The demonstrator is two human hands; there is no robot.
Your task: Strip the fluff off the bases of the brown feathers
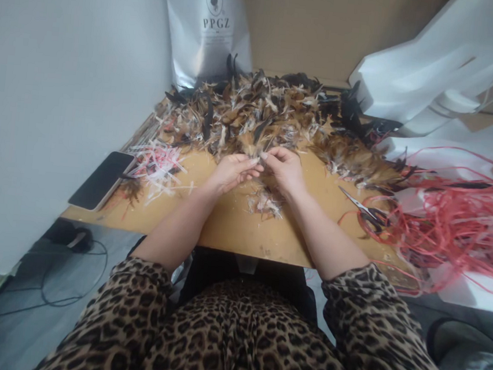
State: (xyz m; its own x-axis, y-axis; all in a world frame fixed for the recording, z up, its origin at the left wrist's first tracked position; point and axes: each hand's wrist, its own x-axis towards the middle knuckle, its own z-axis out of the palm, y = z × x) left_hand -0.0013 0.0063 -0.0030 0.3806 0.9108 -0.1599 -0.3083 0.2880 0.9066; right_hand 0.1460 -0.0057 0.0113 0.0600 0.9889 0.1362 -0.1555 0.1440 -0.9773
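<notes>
Over the middle of the wooden table [233,230], my left hand [235,171] and my right hand [285,168] meet fingertip to fingertip. Both are pinched at the base of a small brown feather bunch [251,143]. A large heap of brown and black feathers [236,111] lies just beyond them. Below my right hand is a small pile of feather scraps and white bits [266,203]. Another row of brown feathers [362,164] lies to the right of the heap.
A phone [102,181] lies at the left edge beside pink and white strips [156,167]. Scissors [364,208] rest on the right, near tangled red ties [464,229]. A silver printed bag [209,30] stands behind; white packaging [440,70] is at the back right.
</notes>
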